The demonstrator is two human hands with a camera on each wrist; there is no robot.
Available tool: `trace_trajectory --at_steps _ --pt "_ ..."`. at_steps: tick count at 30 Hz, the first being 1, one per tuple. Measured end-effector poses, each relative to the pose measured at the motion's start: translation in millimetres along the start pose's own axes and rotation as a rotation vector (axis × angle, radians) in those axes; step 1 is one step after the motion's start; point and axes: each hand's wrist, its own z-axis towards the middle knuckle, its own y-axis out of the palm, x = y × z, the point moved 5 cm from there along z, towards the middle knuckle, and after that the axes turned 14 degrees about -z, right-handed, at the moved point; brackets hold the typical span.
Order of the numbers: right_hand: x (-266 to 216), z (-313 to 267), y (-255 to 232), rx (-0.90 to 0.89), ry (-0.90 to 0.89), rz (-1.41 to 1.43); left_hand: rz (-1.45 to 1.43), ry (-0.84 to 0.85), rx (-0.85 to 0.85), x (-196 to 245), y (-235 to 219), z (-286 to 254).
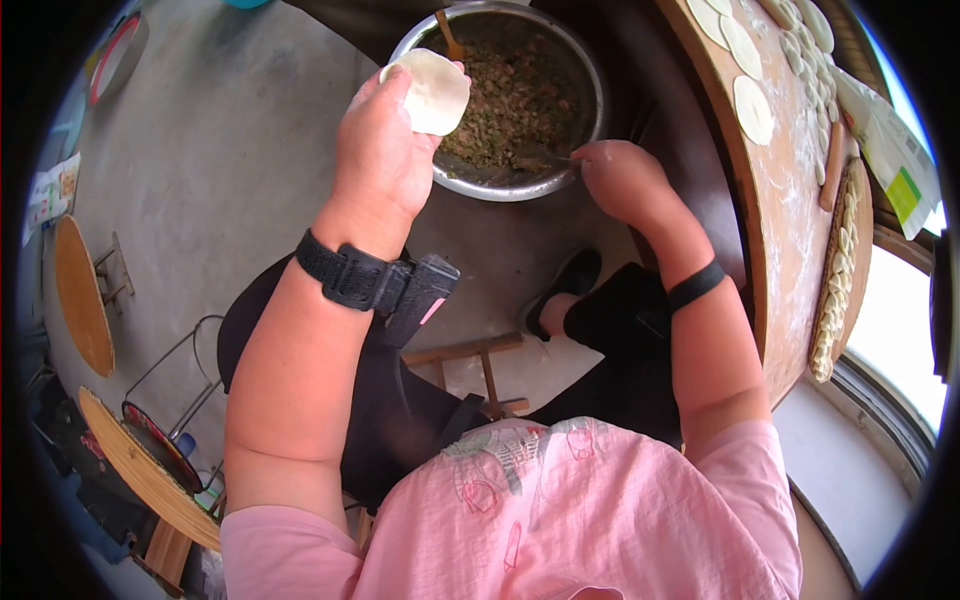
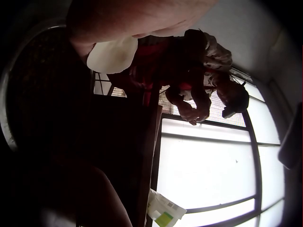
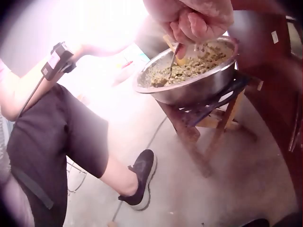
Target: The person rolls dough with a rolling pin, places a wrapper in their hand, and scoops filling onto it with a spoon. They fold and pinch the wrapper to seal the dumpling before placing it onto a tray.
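Observation:
My left hand [image 1: 385, 150] holds a round, pale dough wrapper [image 1: 432, 92], its thumb over the near edge, above the left side of a metal bowl [image 1: 520, 190]. The wrapper [image 2: 112, 56] also shows below the hand in the left wrist view. Chopped green and brown filling [image 1: 520, 85] covers the bottom of the bowl. At the bowl's near right rim, my right hand [image 1: 625, 180] grips a metal spoon [image 3: 173, 64] with curled fingers. The spoon's lower end is hidden in the filling. A wooden-handled utensil [image 1: 450, 40] leans inside the far rim.
The bowl stands on a wooden stool [image 3: 189, 132]. On the right, a floured board [image 1: 790, 230] bears flat wrappers [image 1: 752, 110], dough pieces, a rolling pin [image 1: 832, 165] and a tray of shaped dumplings [image 1: 838, 270]. Another person [image 2: 189, 94] appears darkly near the window.

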Motion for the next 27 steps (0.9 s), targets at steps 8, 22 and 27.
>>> trace_trajectory --at_steps 8,22,27 --pt "-37.4 11.2 9.5 -0.138 -0.114 0.378 -0.027 0.031 0.025 2.1 -1.2 0.6" --pt "-45.5 22.4 20.5 -0.060 -0.101 0.381 -0.050 0.074 0.017 12.0 -8.2 5.1" --pt "-35.5 17.3 8.7 -0.082 -0.028 0.090 -0.062 0.100 0.029 17.0 -8.8 4.0"
